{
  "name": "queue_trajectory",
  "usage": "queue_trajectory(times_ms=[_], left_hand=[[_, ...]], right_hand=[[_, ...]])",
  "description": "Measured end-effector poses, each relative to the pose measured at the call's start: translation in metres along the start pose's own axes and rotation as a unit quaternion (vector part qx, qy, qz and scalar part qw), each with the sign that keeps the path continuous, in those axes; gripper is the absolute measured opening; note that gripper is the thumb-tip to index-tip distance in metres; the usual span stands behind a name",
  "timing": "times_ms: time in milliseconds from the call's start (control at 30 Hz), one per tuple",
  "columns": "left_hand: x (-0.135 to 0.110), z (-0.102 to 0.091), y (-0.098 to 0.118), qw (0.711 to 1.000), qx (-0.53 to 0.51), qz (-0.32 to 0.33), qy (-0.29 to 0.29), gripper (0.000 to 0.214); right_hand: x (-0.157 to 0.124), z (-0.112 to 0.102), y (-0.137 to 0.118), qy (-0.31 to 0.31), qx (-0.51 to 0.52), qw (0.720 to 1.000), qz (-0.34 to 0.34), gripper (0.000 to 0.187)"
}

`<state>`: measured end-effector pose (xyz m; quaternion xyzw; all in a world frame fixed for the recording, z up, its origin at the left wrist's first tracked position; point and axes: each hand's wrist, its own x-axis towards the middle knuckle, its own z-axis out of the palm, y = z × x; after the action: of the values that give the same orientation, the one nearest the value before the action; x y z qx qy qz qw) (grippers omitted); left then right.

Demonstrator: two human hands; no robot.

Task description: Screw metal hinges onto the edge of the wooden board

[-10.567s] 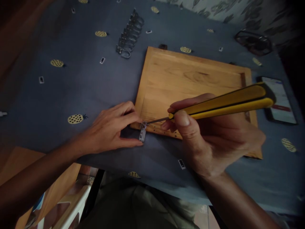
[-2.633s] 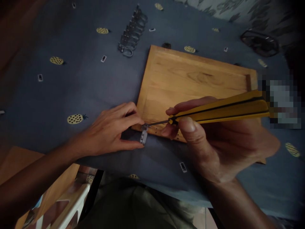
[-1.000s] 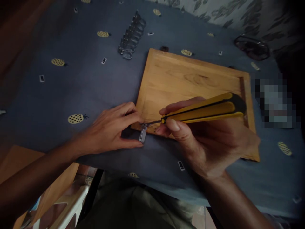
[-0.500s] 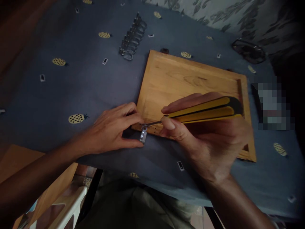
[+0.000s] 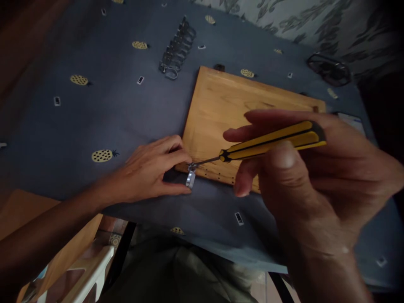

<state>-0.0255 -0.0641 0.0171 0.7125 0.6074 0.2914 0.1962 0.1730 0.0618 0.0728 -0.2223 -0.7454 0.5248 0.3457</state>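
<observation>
Left of the board lies a clamp row; the left hand pinches a seemingly unfinished clamp, the right hand gripping a screwdriver.

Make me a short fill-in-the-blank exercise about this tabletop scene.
The yellow-and-black screwdriver is held in the ____ hand.
The left hand has its ____ at the near end of the small silver metal fitting.
The rectangular brown panel is made of ____.
The blue tablecloth is printed with yellow ____.

Missing words: right; thumb; wood; pineapples.
</observation>
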Motion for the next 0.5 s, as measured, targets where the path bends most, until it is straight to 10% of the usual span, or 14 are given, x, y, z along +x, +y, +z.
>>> queue_trajectory(times_ms=[500], left_hand=[[0.0009,-0.0036,0.0037,1.0,0.002,-0.006,-0.011,0.022]], right_hand=[[0.005,0.01,-0.0038,0.039,-0.03,0.996,-0.075,0.016]])
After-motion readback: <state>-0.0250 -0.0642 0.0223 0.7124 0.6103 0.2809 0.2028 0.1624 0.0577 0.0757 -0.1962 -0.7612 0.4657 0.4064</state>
